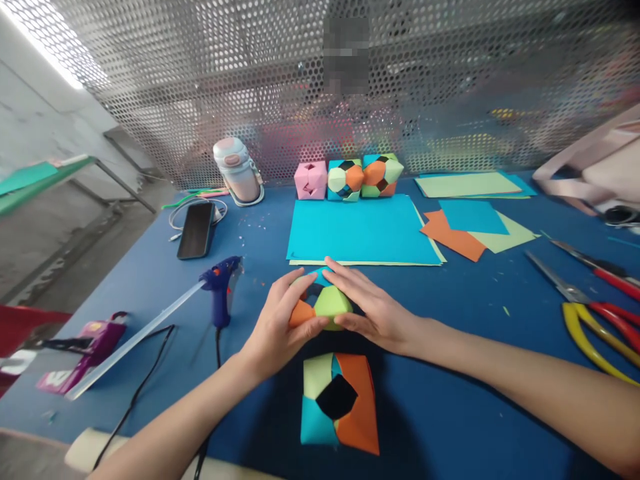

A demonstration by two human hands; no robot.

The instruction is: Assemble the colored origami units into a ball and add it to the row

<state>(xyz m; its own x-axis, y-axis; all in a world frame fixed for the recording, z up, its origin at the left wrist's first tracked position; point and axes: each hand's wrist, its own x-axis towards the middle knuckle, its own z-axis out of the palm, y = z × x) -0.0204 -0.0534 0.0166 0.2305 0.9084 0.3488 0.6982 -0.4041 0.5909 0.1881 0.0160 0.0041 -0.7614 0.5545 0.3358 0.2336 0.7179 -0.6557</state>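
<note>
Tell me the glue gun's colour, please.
The glue gun is blue, seen best in the head view.

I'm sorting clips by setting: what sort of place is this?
Probably a papercraft workspace: the blue table holds a dark blue plastic glue gun, yellow-handled metal scissors and boxy shapes folded from orange, pale green and turquoise paper.
</note>
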